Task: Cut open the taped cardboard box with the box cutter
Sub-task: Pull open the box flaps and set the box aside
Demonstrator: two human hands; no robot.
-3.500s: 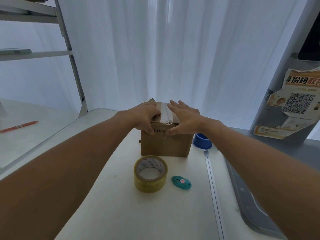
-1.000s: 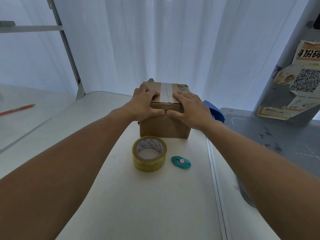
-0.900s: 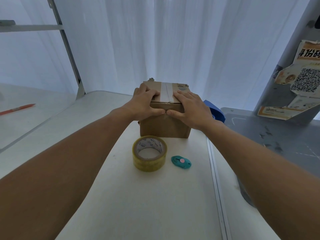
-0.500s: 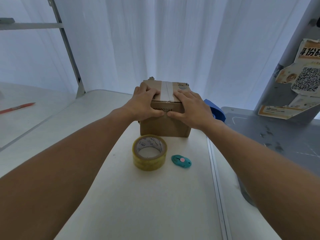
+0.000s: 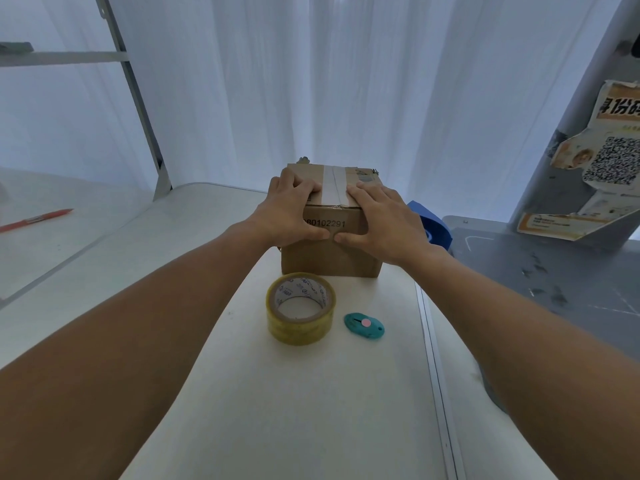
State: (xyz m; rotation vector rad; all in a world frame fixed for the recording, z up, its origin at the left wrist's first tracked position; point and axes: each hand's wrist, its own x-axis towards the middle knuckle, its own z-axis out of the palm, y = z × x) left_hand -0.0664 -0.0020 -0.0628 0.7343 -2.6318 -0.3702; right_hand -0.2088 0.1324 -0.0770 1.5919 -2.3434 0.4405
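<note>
Your left hand (image 5: 289, 211) and right hand (image 5: 382, 221) lie flat and spread on the cardboard box (image 5: 330, 247), palms over its near top edge, thumbs pressed against the front face just below the printed number. Neither hand grips anything; both simply bear down on the carton. The box stands on the white tabletop (image 5: 311, 410) directly under your hands, upright, with a strip of pale tape (image 5: 334, 185) running along the top seam between your two sets of fingers and folding over the near edge.

The box cutter (image 5: 364, 326), a small teal oval with a pink slider, lies on the tabletop nearer to you than the box, below and slightly inward of your right wrist. Just to its left stands a roll of clear packing tape (image 5: 300, 309), close to the cutter but apart from it.

Judged by its size and plain corrugated walls, the box is probably light and moderately stiff, so it may slide or dent when a blade drags across it; keep the left hand pressing on the top beside the tape, clear of the seam. The cutter looks smooth, small and light; pinch it by its flat sides with the thumb on the slider. The tape is thin and should part under shallow pressure.
</note>
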